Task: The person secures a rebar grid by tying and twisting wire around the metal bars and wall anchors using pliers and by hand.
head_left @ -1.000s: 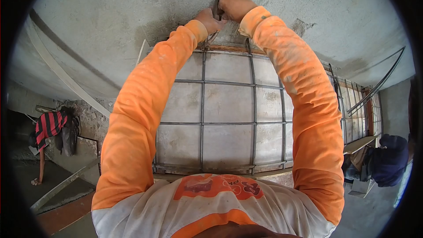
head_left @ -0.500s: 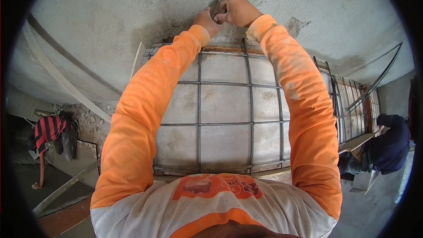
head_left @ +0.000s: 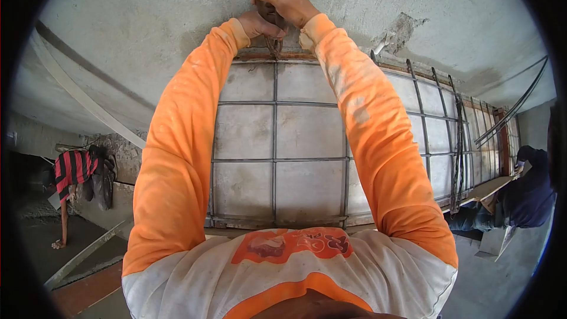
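Both my hands are raised together against the grey concrete at the top of the view. My left hand (head_left: 260,24) is closed, thumb pointing right, around something dark and mostly hidden. Just above it, my right hand (head_left: 287,1) bends its fingers over the same dark thing; I cannot make out what it is. Thin rusty-brown strands, like wire (head_left: 273,47), hang below my left hand at the upper edge of the bar grid. Beneath my arms spreads the steel rebar grid (head_left: 274,130), lying over pale panels (head_left: 310,133).
Upright bars (head_left: 458,142) and a bent dark bar (head_left: 511,115) stand out at the right. A person in dark clothing (head_left: 528,186) is beside a board (head_left: 487,191). At the left, a person in a striped shirt (head_left: 74,171) leans down near a long pale strip (head_left: 82,85).
My hands have shifted left together relative to the view, and my right hand has risen over the left with its fingers spread more. The grid appears shifted as the view moved.
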Demonstrator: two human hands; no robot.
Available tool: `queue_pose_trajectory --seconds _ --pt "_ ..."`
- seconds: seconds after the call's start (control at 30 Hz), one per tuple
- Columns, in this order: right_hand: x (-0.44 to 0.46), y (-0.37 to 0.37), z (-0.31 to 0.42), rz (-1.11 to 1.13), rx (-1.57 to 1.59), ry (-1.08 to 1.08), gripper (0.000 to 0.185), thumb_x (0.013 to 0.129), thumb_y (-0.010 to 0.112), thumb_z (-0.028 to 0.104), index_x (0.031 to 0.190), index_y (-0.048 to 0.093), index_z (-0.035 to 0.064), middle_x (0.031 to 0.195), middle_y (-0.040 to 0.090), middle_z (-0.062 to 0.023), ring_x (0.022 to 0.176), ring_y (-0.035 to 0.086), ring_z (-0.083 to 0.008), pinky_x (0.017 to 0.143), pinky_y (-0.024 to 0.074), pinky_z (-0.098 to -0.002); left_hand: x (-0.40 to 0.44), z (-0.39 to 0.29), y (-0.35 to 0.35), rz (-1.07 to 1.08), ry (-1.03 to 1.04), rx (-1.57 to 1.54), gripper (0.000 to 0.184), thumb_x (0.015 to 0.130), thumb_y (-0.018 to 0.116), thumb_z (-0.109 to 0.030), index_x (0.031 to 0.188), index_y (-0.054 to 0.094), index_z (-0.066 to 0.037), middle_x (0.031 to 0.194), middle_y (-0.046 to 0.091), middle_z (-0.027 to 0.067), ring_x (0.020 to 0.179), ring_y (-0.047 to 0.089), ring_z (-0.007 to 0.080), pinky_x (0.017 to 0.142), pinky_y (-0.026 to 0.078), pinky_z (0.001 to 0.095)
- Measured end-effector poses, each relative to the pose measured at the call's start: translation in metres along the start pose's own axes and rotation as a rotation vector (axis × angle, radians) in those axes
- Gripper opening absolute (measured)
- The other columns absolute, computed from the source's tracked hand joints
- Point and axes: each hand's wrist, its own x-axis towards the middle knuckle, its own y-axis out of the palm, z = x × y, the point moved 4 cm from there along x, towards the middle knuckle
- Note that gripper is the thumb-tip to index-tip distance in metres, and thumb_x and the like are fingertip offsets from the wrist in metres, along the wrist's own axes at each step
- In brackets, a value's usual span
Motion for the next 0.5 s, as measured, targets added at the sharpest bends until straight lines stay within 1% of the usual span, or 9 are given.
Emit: queue_pose_trajectory --seconds 0.1,0.13,0.17,0.2,0.27,0.33,0.4,0.47,0.5 --pt "0.008 0.003 -0.004 -0.009 -0.159 -0.086 0.029 0.083 0.063 0.031 0.085 0.060 0.0025 0.082 0.064 -0.0066 0.068 0.057 -0.0141 0.061 0.0460 -0.0292 0.000 0.004 0.001 -0.086 -0.024 0.043 0.031 0.068 0.071 -0.001 0.096 0.059 -0.006 0.085 0.060 0.0037 0.081 0.056 0.0166 0.075 0.046 0.0295" --pt "0.007 -0.001 -0.007 -0.223 -0.300 -0.133 0.034 0.082 0.064 0.035 0.083 0.059 0.0017 0.081 0.064 -0.0086 0.067 0.057 -0.0171 0.062 0.0462 -0.0311 0.001 0.008 0.007 -0.090 -0.025 0.041 0.031 0.068 0.071 -0.001 0.096 0.059 -0.006 0.085 0.060 0.0037 0.081 0.056 0.0166 0.075 0.046 0.0295" --pt "0.005 -0.003 -0.007 -0.437 -0.439 -0.183 0.039 0.080 0.065 0.039 0.080 0.059 0.0008 0.080 0.063 -0.0106 0.066 0.057 -0.0201 0.062 0.0465 -0.0329 0.003 0.010 0.012 -0.230 0.004 0.247 0.030 0.070 0.070 -0.003 0.097 0.058 -0.007 0.086 0.060 0.0037 0.080 0.057 0.0167 0.074 0.047 0.0302" --pt "0.001 0.008 0.004 -0.433 -0.436 -0.183 0.039 0.080 0.065 0.039 0.080 0.059 0.0008 0.080 0.063 -0.0106 0.066 0.057 -0.0201 0.062 0.0465 -0.0329 0.002 0.012 0.011 -0.369 0.031 0.455 0.029 0.072 0.070 -0.005 0.098 0.058 -0.007 0.088 0.060 0.0037 0.079 0.057 0.0167 0.073 0.047 0.0308" --pt "-0.019 0.017 0.021 -0.836 -0.573 -0.023 0.040 0.080 0.062 0.035 0.089 0.055 -0.0028 0.065 0.059 -0.0193 0.067 0.059 -0.0359 0.061 0.0470 -0.0437 0.002 0.022 0.026 -0.776 0.141 0.627 0.027 0.073 0.069 -0.008 0.098 0.058 -0.006 0.087 0.060 0.0038 0.077 0.057 0.0166 0.070 0.047 0.0308" --pt "-0.025 0.026 0.018 -0.933 -0.671 -0.082 0.045 0.077 0.066 0.042 0.085 0.056 -0.0018 0.073 0.061 -0.0166 0.067 0.059 -0.0309 0.062 0.0470 -0.0404 0.002 0.035 0.038 -1.021 0.185 0.596 0.026 0.074 0.069 -0.011 0.098 0.058 -0.006 0.086 0.060 0.0039 0.076 0.057 0.0164 0.068 0.047 0.0308" --pt "-0.031 0.021 0.020 -1.023 -0.782 -0.145 0.051 0.073 0.070 0.048 0.081 0.057 -0.0009 0.080 0.063 -0.0139 0.068 0.058 -0.0259 0.064 0.0469 -0.0370 0.006 0.043 0.029 -0.912 0.261 0.354 0.025 0.076 0.068 -0.014 0.097 0.059 -0.005 0.084 0.061 0.0040 0.074 0.057 0.0162 0.066 0.046 0.0308" --pt "-0.029 0.011 0.019 -0.734 -0.864 -0.192 0.060 0.066 0.075 0.051 0.087 0.056 -0.0020 0.078 0.062 -0.0132 0.070 0.060 -0.0266 0.064 0.0480 -0.0360 0.016 0.040 0.010 -0.520 0.329 -0.124 0.025 0.077 0.068 -0.016 0.097 0.059 -0.005 0.083 0.061 0.0041 0.072 0.057 0.0161 0.063 0.046 0.0308" --pt "-0.029 0.001 0.018 -0.737 -0.870 -0.197 0.060 0.066 0.075 0.051 0.087 0.056 -0.0020 0.078 0.062 -0.0132 0.070 0.060 -0.0266 0.064 0.0480 -0.0360 0.019 0.032 0.008 -0.291 0.349 -0.313 0.025 0.078 0.068 -0.018 0.097 0.059 -0.004 0.082 0.061 0.0042 0.072 0.057 0.0160 0.062 0.046 0.0308"
